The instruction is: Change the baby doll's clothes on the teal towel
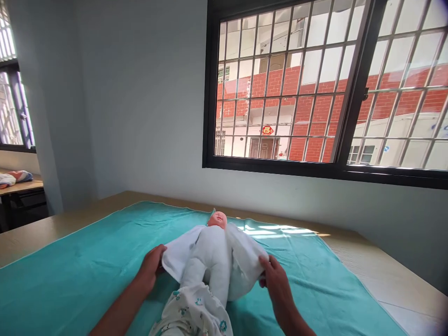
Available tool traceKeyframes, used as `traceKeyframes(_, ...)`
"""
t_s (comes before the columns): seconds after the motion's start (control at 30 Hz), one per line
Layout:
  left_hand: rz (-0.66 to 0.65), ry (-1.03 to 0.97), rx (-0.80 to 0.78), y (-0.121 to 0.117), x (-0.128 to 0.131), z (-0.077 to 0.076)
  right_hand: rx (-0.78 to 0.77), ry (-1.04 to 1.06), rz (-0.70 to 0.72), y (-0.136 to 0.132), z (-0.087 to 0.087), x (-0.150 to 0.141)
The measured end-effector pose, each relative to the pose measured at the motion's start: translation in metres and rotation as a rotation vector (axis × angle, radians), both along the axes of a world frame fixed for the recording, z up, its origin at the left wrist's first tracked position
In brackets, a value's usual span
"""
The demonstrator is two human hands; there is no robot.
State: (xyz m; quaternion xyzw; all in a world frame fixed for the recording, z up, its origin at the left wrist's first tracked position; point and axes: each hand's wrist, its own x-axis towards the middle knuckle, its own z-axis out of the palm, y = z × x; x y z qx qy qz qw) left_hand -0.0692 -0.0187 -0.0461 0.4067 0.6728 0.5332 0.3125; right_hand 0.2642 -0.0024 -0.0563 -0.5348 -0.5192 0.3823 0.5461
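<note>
A baby doll (pixel 212 247) with a white cloth body lies on its back, its head toward the wall. Patterned white pants (pixel 194 310) are bunched around its lower legs. A white baby shirt (pixel 247 252) is spread open on both sides of the doll's body. On the left, my left hand (pixel 154 262) pinches one front edge of the shirt. Opposite it, my right hand (pixel 273 273) grips the other edge, thumb on top. Both edges are lifted a little and pulled outward. The fingers under the cloth are partly hidden.
A teal cloth (pixel 105 261) covers much of the wooden table (pixel 374 266). Behind the table are a grey wall (pixel 147 116) and a barred window (pixel 280 93). At far left, a second table (pixel 26 185) holds folded cloth or clothing.
</note>
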Motion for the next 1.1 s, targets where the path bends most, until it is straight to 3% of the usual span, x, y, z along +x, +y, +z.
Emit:
traceKeyframes(0.07,0.062,-0.031,-0.052,0.001,-0.024,-0.013,-0.209,0.132,-0.024,-0.007,-0.01,0.03)
traceKeyframes(0.13,0.14,-0.005,-0.052,0.004,-0.04,-0.025,-0.331,0.104,-0.034,-0.017,-0.025,0.056)
traceKeyframes(0.2,0.184,0.051,0.018,0.005,-0.046,-0.034,-0.336,0.009,-0.018,-0.027,-0.038,0.071)
traceKeyframes(0.27,0.141,0.095,0.117,0.004,-0.042,-0.038,-0.266,-0.088,0.017,-0.034,-0.047,0.072)
traceKeyframes(0.33,-0.035,0.084,0.152,-0.001,-0.031,-0.038,-0.185,-0.166,0.097,-0.04,-0.05,0.059)
traceKeyframes(0.4,-0.296,0.065,0.136,-0.01,-0.017,-0.035,-0.111,-0.224,0.2,-0.044,-0.048,0.035)
traceKeyframes(0.53,-0.748,0.168,0.171,-0.03,0.002,-0.027,0.091,-0.391,0.295,-0.04,-0.035,-0.018)
traceKeyframes(0.6,-0.878,0.238,0.173,-0.036,0.006,-0.027,0.177,-0.492,0.394,-0.033,-0.024,-0.04)
traceKeyframes(0.7,-0.965,0.344,0.187,-0.036,0.01,-0.033,0.262,-0.672,0.561,-0.023,-0.007,-0.068)
traceKeyframes(0.77,-0.947,0.393,0.247,-0.031,0.013,-0.04,0.295,-0.825,0.601,-0.019,0.004,-0.085)
traceKeyframes(0.87,-0.775,0.33,0.326,-0.027,0.016,-0.046,0.257,-0.92,0.64,-0.021,0.015,-0.103)
traceKeyframes(1.0,-0.555,0.223,0.342,-0.027,0.022,-0.048,-0.028,-0.61,0.632,-0.027,0.022,-0.113)
traceKeyframes(1.1,-0.439,0.226,0.323,-0.025,0.028,-0.051,-0.088,-0.468,0.623,-0.027,0.025,-0.115)
